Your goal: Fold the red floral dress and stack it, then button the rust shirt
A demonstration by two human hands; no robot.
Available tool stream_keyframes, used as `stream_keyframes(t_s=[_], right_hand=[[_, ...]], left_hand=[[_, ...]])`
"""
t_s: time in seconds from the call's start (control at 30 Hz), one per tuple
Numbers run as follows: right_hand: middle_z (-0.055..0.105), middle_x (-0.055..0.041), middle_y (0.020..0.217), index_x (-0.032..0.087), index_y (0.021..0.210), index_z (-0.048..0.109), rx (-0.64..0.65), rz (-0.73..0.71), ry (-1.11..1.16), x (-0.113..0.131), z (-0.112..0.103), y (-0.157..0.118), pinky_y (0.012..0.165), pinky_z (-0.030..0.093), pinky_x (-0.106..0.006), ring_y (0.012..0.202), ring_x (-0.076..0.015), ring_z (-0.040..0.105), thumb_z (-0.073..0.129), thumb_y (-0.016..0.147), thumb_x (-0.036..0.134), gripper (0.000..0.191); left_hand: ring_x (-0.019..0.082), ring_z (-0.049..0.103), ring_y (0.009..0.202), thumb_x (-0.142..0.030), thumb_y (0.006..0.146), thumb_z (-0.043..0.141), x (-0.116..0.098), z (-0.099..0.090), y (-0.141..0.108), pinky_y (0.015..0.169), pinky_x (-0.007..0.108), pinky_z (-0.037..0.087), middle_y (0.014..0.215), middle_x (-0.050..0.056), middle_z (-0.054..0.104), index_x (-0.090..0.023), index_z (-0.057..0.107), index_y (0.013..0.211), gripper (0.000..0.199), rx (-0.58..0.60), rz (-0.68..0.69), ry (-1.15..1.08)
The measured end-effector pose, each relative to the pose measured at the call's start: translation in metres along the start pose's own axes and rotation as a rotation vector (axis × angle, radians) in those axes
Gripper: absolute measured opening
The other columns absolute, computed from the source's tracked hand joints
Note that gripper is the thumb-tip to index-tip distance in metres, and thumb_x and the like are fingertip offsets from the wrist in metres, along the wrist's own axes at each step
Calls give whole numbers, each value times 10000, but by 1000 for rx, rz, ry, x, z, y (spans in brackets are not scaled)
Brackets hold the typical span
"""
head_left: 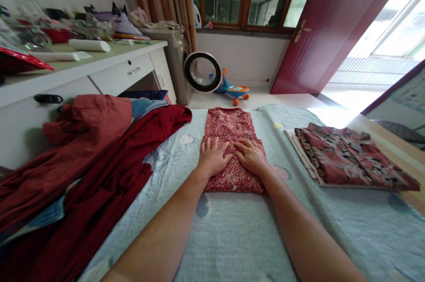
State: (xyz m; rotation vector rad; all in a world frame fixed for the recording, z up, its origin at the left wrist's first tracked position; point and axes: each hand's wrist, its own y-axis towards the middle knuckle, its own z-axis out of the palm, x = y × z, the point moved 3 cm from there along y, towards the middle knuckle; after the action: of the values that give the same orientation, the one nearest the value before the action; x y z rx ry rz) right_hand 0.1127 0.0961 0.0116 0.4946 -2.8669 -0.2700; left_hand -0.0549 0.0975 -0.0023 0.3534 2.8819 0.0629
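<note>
A red garment with a small white pattern (230, 175) lies folded into a narrow rectangle on the light blue bedcover (239, 233). My left hand (212, 156) rests flat on its left side, fingers spread. On the right side of the cloth my right hand (252, 156) lies palm down, also with its fingers apart. Neither hand grips anything. To the right sits a folded stack topped by a floral garment (348, 156). Loose dark red clothes (133, 144) and a rust-coloured garment (96, 118) are heaped at the left.
A white desk (122, 71) with assorted items runs along the left. Beyond the bed stand a washing machine with its round door (203, 71) open and a blue and orange toy (234, 89). A dark red door (302, 21) stands open at the right.
</note>
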Motion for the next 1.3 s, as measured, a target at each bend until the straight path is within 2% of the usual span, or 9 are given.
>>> stream_keyframes(t_s=[0.2,0.37,0.53,0.67,0.87,0.97,1.07,1.2,1.3], right_hand=[[529,-28,1422,304,1357,547,17,7,20,0,2,1,1090,301,-439,1277,-235,462,400,973,426,429],[439,-33,1509,314,1445,438,81,97,-10,-3,7,3,1136,174,-597,1380,-279,362,383,963,463,507],[373,-23,1552,336,1487,372,118,153,-56,-8,13,3,1124,159,-647,1423,-333,287,374,947,509,567],[365,-9,1557,338,1483,379,122,143,-27,-12,16,4,1131,153,-630,1419,-333,290,357,952,481,551],[410,-5,1531,326,1439,443,89,141,27,-15,17,5,1148,147,-575,1399,-305,320,418,934,475,528],[454,-44,1492,269,1364,535,-32,144,42,-12,8,3,1139,193,-538,1376,-301,342,476,917,418,475],[548,-76,1378,224,1249,621,-164,61,93,-5,-4,2,1104,288,-432,1275,-254,441,505,906,315,373],[625,-59,1248,222,1166,669,-86,-120,195,5,-5,4,1035,368,-339,1158,-199,515,452,927,217,323],[613,-56,1288,241,1208,656,-18,-123,170,5,1,5,1020,376,-358,1182,-213,500,431,952,232,341]], left_hand=[[438,216,1446,-673,890,385,0,1,-1,1108,650,188,1584,108,298,-374,412,1450,635,-12,-40,-8],[416,269,1430,-648,880,437,-2,-5,-2,1116,638,210,1549,111,365,-324,438,1436,644,-52,-39,10],[285,284,1445,-370,930,453,-26,-21,-6,1198,498,185,1526,116,407,-171,524,1353,473,-181,219,28],[211,380,1402,-217,956,328,-43,-13,-9,1184,371,268,1488,135,462,-82,472,1390,476,-124,297,-20],[235,349,1426,-270,957,338,-41,3,-11,1190,416,255,1521,129,420,-93,400,1445,523,-80,239,-34],[235,326,1437,-288,946,360,-40,5,-11,1197,426,232,1534,123,402,-108,363,1465,550,-77,232,-66],[232,311,1443,-273,903,424,-40,5,-11,1199,434,214,1565,126,345,-111,209,1523,676,-95,220,-134],[240,320,1435,-289,874,481,-39,5,-11,1200,493,177,1567,148,331,-118,-27,1544,858,-115,192,-209],[263,321,1431,-319,868,506,-38,6,-10,1194,531,163,1559,156,340,-129,-91,1537,917,-105,173,-227]])
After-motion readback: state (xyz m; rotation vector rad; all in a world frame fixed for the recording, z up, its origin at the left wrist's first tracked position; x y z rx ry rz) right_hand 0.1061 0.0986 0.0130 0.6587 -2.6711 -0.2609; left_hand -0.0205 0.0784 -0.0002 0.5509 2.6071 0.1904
